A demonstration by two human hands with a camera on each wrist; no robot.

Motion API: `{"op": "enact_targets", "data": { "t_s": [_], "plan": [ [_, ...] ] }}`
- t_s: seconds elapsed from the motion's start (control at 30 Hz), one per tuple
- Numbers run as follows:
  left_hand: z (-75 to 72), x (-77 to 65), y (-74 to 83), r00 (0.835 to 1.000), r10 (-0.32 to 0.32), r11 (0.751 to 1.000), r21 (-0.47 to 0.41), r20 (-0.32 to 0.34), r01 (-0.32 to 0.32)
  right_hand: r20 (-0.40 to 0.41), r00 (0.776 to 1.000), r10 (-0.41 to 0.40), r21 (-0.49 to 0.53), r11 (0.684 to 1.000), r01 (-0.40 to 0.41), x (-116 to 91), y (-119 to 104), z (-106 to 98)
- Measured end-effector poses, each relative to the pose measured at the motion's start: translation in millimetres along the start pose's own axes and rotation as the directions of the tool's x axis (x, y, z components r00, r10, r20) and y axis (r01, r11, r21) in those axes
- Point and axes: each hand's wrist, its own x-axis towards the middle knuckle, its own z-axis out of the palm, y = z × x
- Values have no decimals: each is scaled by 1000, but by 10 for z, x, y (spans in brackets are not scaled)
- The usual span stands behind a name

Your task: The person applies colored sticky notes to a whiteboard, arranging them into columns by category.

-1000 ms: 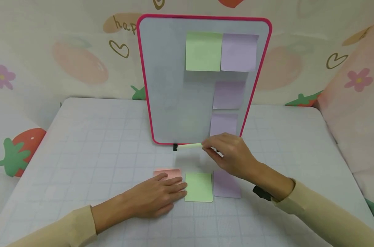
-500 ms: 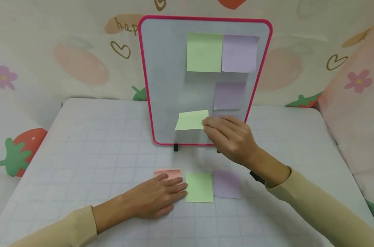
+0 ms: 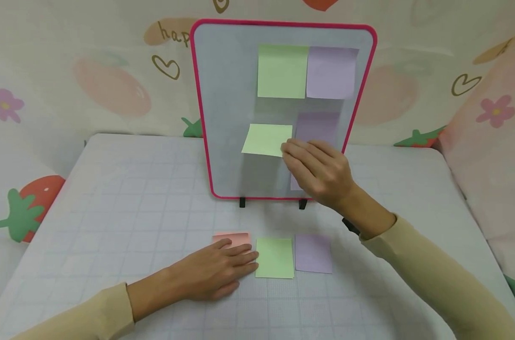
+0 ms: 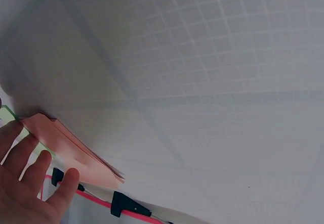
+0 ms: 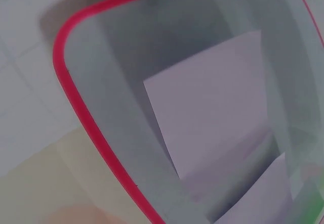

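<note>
My right hand (image 3: 319, 172) pinches a green sticky note (image 3: 266, 139) by its right edge, in front of the whiteboard (image 3: 223, 113). The note is tilted, with its left side free. On the board are a green note (image 3: 282, 72) and a purple note (image 3: 331, 73) side by side at the top, and a purple note (image 3: 317, 126) lower down; another below is mostly hidden by my hand. My left hand (image 3: 215, 271) rests with fingers extended on the pink sticky notes (image 3: 234, 238) on the table. Beside its fingertips lies a green pad (image 3: 274, 258).
A purple pad (image 3: 313, 253) lies right of the green one on the gridded white table (image 3: 164, 184). The pink-framed board stands on black feet (image 3: 242, 202). A cloth with strawberry prints (image 3: 113, 89) hangs behind.
My right hand has lifted the green note from near the board's bottom edge up to mid-board height, and the note's face has turned more into view. The left hand stays put.
</note>
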Motion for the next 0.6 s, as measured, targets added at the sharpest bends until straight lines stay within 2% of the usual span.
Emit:
{"op": "enact_targets", "data": {
  "t_s": [0.17, 0.6],
  "plan": [
    [14, -8, -1, 1000, 5, 1000, 2, -15, -5, -57, 998, -6, -25, 1000, 5, 47, 57, 43],
    [10, -10, 6, 1000, 3, 1000, 7, -9, -3, -48, 999, -9, -58, 998, 6, -27, 152, 123]
  ]
}}
